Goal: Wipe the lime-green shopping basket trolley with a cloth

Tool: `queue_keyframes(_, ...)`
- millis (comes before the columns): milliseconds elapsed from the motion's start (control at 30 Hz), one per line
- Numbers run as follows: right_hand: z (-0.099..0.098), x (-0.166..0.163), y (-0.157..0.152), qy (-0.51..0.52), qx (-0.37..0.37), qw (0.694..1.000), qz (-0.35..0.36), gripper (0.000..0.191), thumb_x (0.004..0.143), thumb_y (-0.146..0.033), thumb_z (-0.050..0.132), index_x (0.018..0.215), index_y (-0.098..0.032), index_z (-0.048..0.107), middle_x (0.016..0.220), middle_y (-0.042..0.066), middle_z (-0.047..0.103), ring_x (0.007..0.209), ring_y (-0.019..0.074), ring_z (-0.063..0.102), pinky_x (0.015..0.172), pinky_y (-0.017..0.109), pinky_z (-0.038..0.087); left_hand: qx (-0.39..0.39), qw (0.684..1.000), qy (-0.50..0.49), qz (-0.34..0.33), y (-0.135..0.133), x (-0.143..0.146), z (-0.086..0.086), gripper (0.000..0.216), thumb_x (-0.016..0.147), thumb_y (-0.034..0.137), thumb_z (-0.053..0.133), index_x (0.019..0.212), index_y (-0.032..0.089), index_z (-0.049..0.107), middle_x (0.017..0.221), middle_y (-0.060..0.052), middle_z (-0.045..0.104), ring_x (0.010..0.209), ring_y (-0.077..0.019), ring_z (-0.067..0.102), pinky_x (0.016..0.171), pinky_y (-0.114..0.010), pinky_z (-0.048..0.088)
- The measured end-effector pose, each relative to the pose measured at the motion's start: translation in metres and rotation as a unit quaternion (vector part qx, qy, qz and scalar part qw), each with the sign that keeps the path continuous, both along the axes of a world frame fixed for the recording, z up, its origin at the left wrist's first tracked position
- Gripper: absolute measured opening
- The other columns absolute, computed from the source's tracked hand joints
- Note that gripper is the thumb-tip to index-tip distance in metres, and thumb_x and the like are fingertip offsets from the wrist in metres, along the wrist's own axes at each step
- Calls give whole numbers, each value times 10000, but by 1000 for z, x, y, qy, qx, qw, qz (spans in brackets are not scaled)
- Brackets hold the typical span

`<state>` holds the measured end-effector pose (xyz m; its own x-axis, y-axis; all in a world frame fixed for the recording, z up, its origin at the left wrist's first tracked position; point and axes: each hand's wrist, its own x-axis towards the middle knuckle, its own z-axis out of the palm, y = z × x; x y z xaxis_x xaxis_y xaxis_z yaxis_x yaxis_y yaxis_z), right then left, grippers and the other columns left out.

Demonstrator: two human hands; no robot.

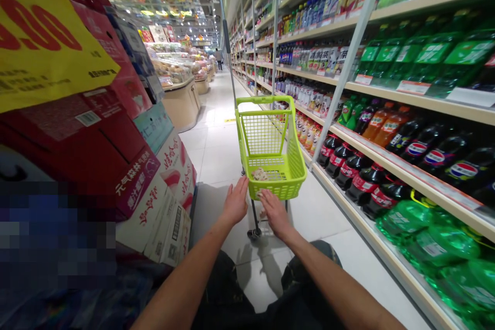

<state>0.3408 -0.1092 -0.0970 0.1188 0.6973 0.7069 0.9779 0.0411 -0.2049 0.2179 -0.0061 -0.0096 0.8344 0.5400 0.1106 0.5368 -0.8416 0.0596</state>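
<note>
In front of me stands a small lime-green shopping cart (299, 172) with a basket body on dark legs and wheels. A crumpled beige, patterned item (259, 174) lies in its bottom; I cannot make out what it is. My left hand (236, 201) is at the basket's near left corner, fingers stretched forward and nothing held. Just right of it, my right hand (275, 212) reaches to the basket's near wall, its fingers extended and pointing up and left. Whether either hand touches the plastic is hard to tell. A thin grey pole (226, 36) rises from the cart's left side.
Shelves on the right hold green soda bottles (406, 56), cola bottles (365, 183) and green multipacks (429, 232) low down. Stacked cartons (154, 206) with a yellow price sign (50, 36) crowd the left. Ahead, the tiled aisle (214, 113) passes display counters (180, 103); a person (219, 58) stands far off.
</note>
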Motion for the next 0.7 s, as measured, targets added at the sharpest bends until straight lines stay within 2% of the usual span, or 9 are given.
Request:
queue_keyframes(100,32,5,14,5,33,999,-25,416,844,-94,415,1252,-139,481,1346,124,432,1327,212,248,1050,468,314,19,1000,2,-3,-1,10,1,726,690,61,368,1382,102,152,1481,-104,158,1364,-170,116,1103,-432,154)
queue_keyframes(200,46,24,23,-18,12,1000,-13,393,845,-89,411,1218,-152,517,1306,108,485,1310,202,292,1036,449,338,27,999,17,-17,-1,19,0,718,691,50,350,1383,127,175,1474,-95,192,1365,-180,115,1095,-481,139)
queue_keyframes(300,42,65,0,-30,1,999,-12,374,857,-104,405,1201,-178,533,1280,99,514,1292,193,327,1021,452,352,35,999,21,-27,1,22,-3,732,676,27,341,1384,148,197,1472,-75,202,1367,-177,107,1093,-503,116)
queue_keyframes(367,37,93,-24,-16,26,998,-61,375,867,-116,389,1208,-194,524,1292,98,501,1296,199,319,1022,481,336,37,999,16,-33,2,22,-6,729,674,24,341,1380,149,211,1474,-66,195,1367,-174,106,1094,-508,102)
queue_keyframes(433,34,106,-37,3,56,991,-119,386,870,-120,372,1221,-199,509,1319,102,471,1303,216,303,1019,512,321,34,999,9,-28,0,22,-8,717,677,42,353,1376,130,218,1475,-77,190,1365,-185,112,1092,-515,97)
queue_keyframes(500,31,98,-33,10,69,989,-131,400,861,-105,363,1229,-181,500,1327,118,457,1309,224,289,1018,518,320,30,999,3,-22,-3,24,-8,708,680,71,376,1371,100,222,1472,-96,192,1364,-205,115,1090,-520,93)
queue_keyframes(633,28,63,-4,-20,40,998,-38,404,839,-86,398,1222,-155,508,1297,131,488,1308,216,291,1031,478,328,37,999,5,-31,-5,24,-5,699,686,87,378,1368,90,225,1466,-102,214,1365,-204,113,1092,-519,78)
queue_keyframes(700,30,70,-7,-27,30,999,-23,397,847,-100,404,1224,-175,506,1294,117,494,1300,211,307,1032,479,327,43,998,9,-37,-3,23,-4,700,685,69,368,1370,107,227,1464,-94,223,1365,-194,114,1093,-522,67)
